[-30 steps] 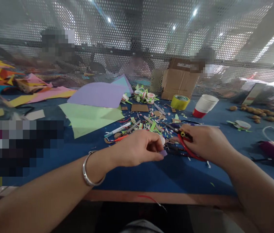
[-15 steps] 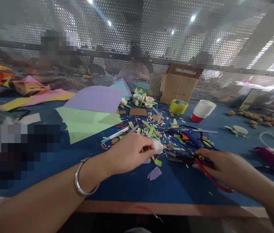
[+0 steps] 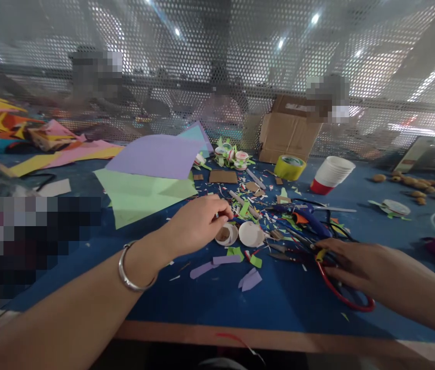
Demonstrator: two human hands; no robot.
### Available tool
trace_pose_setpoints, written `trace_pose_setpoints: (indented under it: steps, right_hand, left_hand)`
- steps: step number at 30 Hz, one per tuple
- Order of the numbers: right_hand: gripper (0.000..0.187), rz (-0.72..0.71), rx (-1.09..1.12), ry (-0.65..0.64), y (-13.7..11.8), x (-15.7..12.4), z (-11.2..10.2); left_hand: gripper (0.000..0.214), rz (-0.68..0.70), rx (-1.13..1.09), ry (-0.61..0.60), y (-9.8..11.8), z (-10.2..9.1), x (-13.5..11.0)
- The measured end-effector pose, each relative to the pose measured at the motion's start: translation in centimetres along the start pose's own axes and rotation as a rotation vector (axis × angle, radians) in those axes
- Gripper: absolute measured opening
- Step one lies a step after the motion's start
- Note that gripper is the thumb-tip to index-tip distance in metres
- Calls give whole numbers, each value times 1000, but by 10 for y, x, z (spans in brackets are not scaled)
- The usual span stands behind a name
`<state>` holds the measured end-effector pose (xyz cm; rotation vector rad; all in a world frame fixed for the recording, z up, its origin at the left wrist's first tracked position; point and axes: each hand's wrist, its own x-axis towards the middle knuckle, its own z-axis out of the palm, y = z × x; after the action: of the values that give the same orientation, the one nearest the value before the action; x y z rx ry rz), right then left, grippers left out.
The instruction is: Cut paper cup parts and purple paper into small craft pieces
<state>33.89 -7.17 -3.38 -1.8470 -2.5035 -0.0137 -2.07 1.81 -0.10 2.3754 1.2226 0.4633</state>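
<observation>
My left hand (image 3: 200, 223), with a silver bangle at the wrist, hovers over the paper scraps. Its fingers are half bent, thumb and index apart, and nothing shows between them. Just right of its fingertips lie two small white paper cup bottoms: one round piece (image 3: 251, 234) looks bare inside, the other (image 3: 226, 235) has a brown disc in it. My right hand (image 3: 356, 264) is wrapped round the red-handled scissors (image 3: 350, 304), whose blades point left over the scraps. Purple paper strips (image 3: 227, 260) and a folded purple piece (image 3: 250, 280) lie in front.
Purple paper (image 3: 155, 156) and green paper (image 3: 144, 192) lie at left. Yellow tape (image 3: 289, 167), stacked paper cups (image 3: 333, 174) and a cardboard box (image 3: 288, 133) stand behind. A blue glue gun (image 3: 313, 221) lies past the scissors; walnuts (image 3: 425, 185) are at right. A perforated screen runs along the back.
My left hand has moved left and up, away from the white cup pieces, uncovering them and the purple strips. My right hand stays on the scissors, and the view has shifted slightly.
</observation>
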Motion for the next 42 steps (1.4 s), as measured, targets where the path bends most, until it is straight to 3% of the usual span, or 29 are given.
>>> trace_pose_setpoints:
  steps: [5,10,15,22,26,31,35,42]
  right_hand:
    - [44,26,18,-130,-3,1,-7]
    - [44,39,20,-82,-8,-1,-13]
    - [42,9,14,-3,-8,-1,-16]
    - [41,-144,82,168,-44,28,-44]
    - [41,-208,129,115,-75,59,-54]
    - [26,-309,124,84,-99,89,-40]
    - [21,-366,152,38,-107,96,-22]
    - [17,-449,186,43,-115,99,-9]
  left_hand:
    - [16,32,107,-103,-6,-5,-3]
    - [16,51,123,-141,-9,-1,-2]
    - [6,99,126,-100,-8,0,-1]
    - [7,-44,-305,-21,-8,-5,4]
    - [10,-92,-391,-92,-10,-2,7]
    - [11,-40,-94,-65,-9,1,7]
    - [13,-36,79,-23,-12,1,5]
    - [15,-52,100,-58,-20,1,4]
